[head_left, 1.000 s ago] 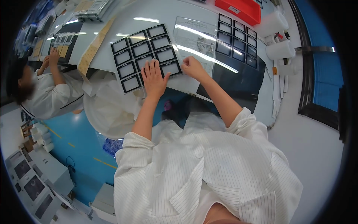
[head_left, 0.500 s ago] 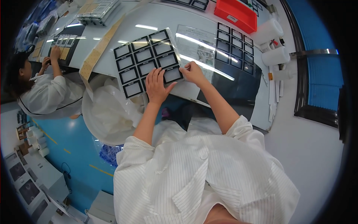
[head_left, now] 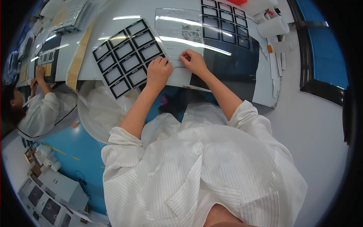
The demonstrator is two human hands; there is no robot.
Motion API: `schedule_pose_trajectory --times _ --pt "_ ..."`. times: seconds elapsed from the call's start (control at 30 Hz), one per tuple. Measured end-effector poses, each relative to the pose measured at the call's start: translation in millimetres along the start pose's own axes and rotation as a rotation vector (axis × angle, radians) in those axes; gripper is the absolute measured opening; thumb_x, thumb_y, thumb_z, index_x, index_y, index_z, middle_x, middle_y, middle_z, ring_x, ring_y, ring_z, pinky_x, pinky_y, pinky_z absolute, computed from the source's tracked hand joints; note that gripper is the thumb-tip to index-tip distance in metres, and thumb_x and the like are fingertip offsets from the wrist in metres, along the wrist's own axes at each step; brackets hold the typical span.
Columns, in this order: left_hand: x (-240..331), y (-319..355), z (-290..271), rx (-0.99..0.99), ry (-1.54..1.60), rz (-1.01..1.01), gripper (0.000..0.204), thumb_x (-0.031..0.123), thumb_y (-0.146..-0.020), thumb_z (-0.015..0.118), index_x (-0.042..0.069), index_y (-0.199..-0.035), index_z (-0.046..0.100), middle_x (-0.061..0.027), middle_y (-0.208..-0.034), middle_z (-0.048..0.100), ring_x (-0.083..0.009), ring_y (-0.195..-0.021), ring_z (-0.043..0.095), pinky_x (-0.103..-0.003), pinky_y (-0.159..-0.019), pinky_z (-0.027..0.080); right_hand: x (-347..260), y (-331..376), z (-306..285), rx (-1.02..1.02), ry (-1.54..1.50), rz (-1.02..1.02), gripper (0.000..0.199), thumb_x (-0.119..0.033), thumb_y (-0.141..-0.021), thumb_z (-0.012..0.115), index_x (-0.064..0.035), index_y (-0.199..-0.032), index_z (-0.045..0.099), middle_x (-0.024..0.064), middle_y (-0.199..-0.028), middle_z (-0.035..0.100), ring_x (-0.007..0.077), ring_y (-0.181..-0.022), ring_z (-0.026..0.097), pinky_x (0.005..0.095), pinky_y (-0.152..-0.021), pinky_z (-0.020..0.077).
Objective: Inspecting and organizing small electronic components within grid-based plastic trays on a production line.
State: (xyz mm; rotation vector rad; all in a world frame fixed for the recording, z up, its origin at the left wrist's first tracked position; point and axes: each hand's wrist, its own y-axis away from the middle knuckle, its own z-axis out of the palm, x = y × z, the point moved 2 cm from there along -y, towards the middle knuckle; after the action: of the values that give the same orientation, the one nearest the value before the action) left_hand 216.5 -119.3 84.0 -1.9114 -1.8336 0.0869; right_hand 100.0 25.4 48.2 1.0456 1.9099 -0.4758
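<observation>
A black tray (head_left: 126,56) with a grid of pale rectangular panels lies tilted on the white bench (head_left: 94,68). My left hand (head_left: 159,72) sits on the tray's near right corner with its fingers curled down over the edge. My right hand (head_left: 193,61) is just to the right of it, fingers bent and fingertips pressed together on a clear sheet (head_left: 177,34) beside the tray. What the right fingertips pinch is too small to make out. Both forearms come up from my white striped coat.
A second black tray of dark panels (head_left: 227,19) lies on a dark mat (head_left: 227,72) at the right. White rolls (head_left: 273,27) stand at the far right. A white bag (head_left: 96,113) hangs off the bench front. Another person in white (head_left: 41,109) works at the left.
My left hand lay flat with spread fingers on the tray; now its fingers are curled at the corner. My right hand has moved off the tray edge onto the clear sheet.
</observation>
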Motion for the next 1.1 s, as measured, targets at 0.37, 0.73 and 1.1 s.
schedule_pose_trajectory --times 0.37,0.73,1.1 --pt "10.0 -12.5 7.6 0.001 -0.051 -0.004 0.016 0.016 -0.072 0.068 0.007 -0.085 0.066 -0.0054 -0.102 0.062 -0.0245 -0.103 0.056 -0.038 -0.084 0.046 12.2 -8.9 -6.2 -0.021 -0.464 0.207 0.013 -0.013 -0.086 0.061 -0.0004 -0.089 0.06 0.0047 -0.066 0.063 0.0089 -0.052 0.058 0.0235 -0.048 0.0474" --pt "2.0 -37.5 -0.8 -0.345 -0.079 0.153 0.028 0.017 -0.071 0.068 0.008 -0.097 0.064 -0.0093 -0.113 0.06 -0.0359 -0.113 0.052 -0.047 -0.09 0.045 17.2 -8.8 -0.9 0.03 -0.434 0.138 0.012 -0.012 -0.087 0.062 -0.0011 -0.09 0.06 0.0015 -0.068 0.06 0.0051 -0.055 0.054 0.0207 -0.047 0.0452" --pt "34.9 -33.0 10.8 -0.262 -0.457 0.308 0.023 0.011 -0.073 0.062 0.001 -0.093 0.06 -0.0159 -0.089 0.056 -0.0427 -0.086 0.062 -0.037 -0.064 0.056 19.6 -19.0 -6.2 -0.055 -0.653 0.232 0.02 -0.02 -0.089 0.059 -0.001 -0.094 0.063 0.0058 -0.076 0.066 0.0113 -0.064 0.062 0.0245 -0.059 0.0505"
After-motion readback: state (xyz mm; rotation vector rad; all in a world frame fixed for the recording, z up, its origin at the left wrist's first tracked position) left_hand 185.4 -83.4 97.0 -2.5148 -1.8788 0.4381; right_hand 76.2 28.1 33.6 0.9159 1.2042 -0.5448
